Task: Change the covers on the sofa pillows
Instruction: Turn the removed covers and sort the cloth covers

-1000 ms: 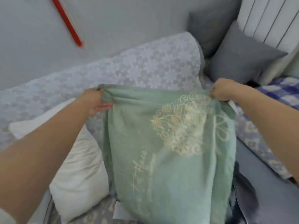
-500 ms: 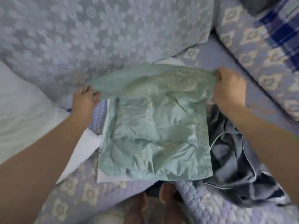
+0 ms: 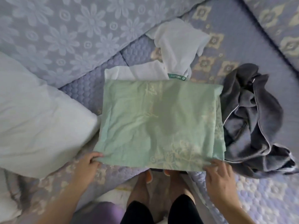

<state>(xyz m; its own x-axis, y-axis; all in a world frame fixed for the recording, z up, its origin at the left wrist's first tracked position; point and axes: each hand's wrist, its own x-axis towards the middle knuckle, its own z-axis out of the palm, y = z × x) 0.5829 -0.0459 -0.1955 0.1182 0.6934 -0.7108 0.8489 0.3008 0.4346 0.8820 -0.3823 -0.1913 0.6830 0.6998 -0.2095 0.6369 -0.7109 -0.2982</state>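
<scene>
Green cover [image 3: 161, 120] lies flat on the sofa seat [image 3: 215, 46], centre frame, pale print on top. Left hand [image 3: 88, 164] at 7 o'clock pinches its near-left corner, fingers curled on the hem. Right hand [image 3: 221, 177] at 5 o'clock rests on the near-right corner, fingers spread and mostly straight, pressing rather than gripping.

Bare white pillow [image 3: 37, 126] at 9 o'clock, touching the cover's left edge. White cloth [image 3: 174, 50] with a green tag at 12 o'clock, partly under the cover's far edge. Dark grey fabric [image 3: 252, 117] at 3 o'clock, bunched, just beside the cover.

Step looks like laying out and flattening. To do it well: pull both near corners taut, smooth the creases, find the opening before fetching the pillow.

Can't tell which edge carries the opening or zip. Tag lettering unreadable. Whether the grey heap is an old cover is unclear. Pillow cut off at left.
</scene>
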